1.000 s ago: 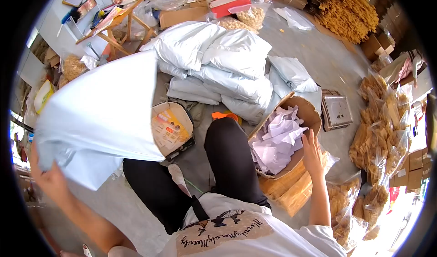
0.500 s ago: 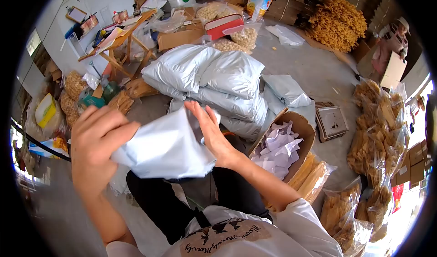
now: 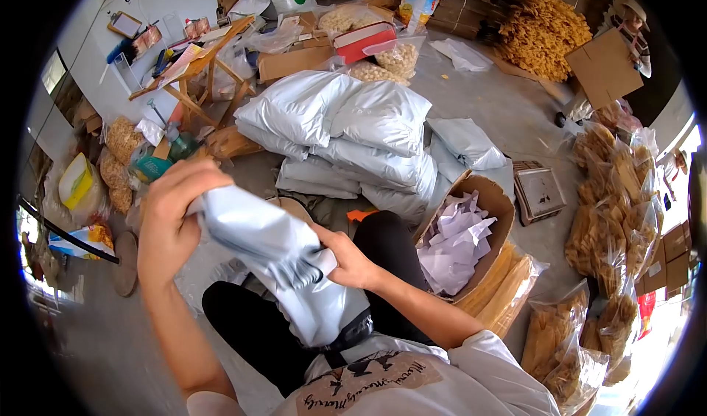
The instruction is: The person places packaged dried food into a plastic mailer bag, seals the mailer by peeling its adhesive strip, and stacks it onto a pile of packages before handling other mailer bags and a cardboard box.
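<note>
A pale grey plastic mailing bag (image 3: 261, 228), bunched up, hangs between my hands above my lap, its lower part reaching down to my shirt. My left hand (image 3: 177, 199) is wrapped round its upper left end. On its right side my right hand (image 3: 346, 258) pinches the gathered plastic. Beyond them lies a pile of filled grey bags (image 3: 335, 121). Right of my knee stands an open cardboard box (image 3: 501, 217) with crumpled white-lilac paper (image 3: 456, 243) in it.
A scale-like square device (image 3: 540, 191) lies beyond the box. Clear bags of brown dried goods (image 3: 607, 217) line the right side. A wooden folding table (image 3: 202, 62) stands at the back left. At the upper right a person (image 3: 635, 37) holds a cardboard sheet (image 3: 605, 68).
The bag was spread wide at my left, then drawn in front of me; now it is bunched and tilted downward. My right hand has closed on it. The other person's cardboard has moved left.
</note>
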`<state>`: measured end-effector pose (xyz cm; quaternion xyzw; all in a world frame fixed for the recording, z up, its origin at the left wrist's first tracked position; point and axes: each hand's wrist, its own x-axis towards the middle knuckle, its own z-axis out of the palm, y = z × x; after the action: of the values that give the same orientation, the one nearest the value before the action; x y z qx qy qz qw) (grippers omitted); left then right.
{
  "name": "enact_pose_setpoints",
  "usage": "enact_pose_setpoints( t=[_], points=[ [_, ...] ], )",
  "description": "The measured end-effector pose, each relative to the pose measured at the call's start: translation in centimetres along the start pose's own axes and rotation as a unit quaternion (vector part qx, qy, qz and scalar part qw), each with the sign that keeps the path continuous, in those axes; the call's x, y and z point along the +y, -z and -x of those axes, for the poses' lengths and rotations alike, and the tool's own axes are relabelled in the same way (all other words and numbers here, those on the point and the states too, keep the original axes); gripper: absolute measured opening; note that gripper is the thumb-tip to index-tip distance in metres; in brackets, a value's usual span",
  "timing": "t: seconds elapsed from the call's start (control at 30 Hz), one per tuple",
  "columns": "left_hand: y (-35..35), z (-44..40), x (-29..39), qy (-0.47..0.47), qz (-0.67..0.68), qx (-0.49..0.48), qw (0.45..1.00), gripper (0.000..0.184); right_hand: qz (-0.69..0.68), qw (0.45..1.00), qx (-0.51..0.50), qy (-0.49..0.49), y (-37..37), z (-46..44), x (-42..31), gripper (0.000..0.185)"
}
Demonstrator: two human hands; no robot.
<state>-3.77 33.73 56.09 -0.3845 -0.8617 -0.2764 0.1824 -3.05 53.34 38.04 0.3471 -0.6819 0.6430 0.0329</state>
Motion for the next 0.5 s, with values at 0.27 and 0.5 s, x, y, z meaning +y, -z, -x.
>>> enact_pose_setpoints(
  t=[0.27, 0.5],
  points=[
    [-4.0, -1.1, -4.1, 0.035, -0.081, 0.116, 0.989, 0.041, 0.064, 0.965, 0.209, -0.145, 1.6, 2.2, -0.1, 0.03],
    [-3.3, -3.1, -5.9, -0.03, -0.196, 0.268, 0.943, 0.041, 0.109, 0.937, 0.328, -0.04, 7.0, -3.2, -2.6, 0.023]
  ],
)
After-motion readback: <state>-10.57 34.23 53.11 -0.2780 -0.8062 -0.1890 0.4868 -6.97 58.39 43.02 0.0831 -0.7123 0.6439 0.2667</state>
